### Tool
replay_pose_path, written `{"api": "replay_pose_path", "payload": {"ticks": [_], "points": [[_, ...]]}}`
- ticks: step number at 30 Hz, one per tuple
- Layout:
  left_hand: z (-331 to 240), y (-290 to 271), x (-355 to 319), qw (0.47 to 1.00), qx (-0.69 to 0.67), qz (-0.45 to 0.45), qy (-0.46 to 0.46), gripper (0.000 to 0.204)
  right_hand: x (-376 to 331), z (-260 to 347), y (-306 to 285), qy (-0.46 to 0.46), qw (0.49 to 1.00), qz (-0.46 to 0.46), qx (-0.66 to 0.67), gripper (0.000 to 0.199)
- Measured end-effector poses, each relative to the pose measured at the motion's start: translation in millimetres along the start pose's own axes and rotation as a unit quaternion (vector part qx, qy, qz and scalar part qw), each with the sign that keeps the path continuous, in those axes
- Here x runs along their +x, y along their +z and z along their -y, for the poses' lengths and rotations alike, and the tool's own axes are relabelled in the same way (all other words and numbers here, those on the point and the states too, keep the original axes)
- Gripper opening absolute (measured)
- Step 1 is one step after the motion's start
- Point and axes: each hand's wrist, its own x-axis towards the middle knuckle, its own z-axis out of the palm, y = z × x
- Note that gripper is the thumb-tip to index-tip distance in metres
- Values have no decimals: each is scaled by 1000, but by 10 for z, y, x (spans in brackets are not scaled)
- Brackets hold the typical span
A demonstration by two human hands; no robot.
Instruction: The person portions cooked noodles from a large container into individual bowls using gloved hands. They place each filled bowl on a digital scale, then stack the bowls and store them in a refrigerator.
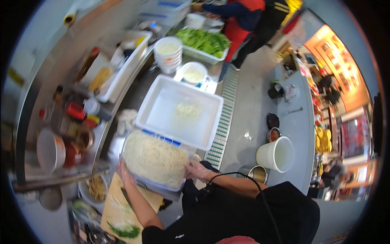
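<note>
The clear plastic tub of thin white noodles is held at its opposite sides by the gloved left hand and right hand, each seemingly closed on the rim, though whether its base is supported by fingers cannot be told. It is located just before the white tub, whose near edge could be knocked if contents are tipped unevenly. Noodles might be spilled onto the cutting board if either slick-gloved hold were lost.
</note>
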Motion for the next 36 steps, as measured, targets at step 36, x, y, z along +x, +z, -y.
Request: {"api": "replay_pose_path", "payload": {"ticks": [36], "points": [[-536,-240,-160,701,686,168,105,45,-122,146,-86,-6,986,-125,114,28]]}}
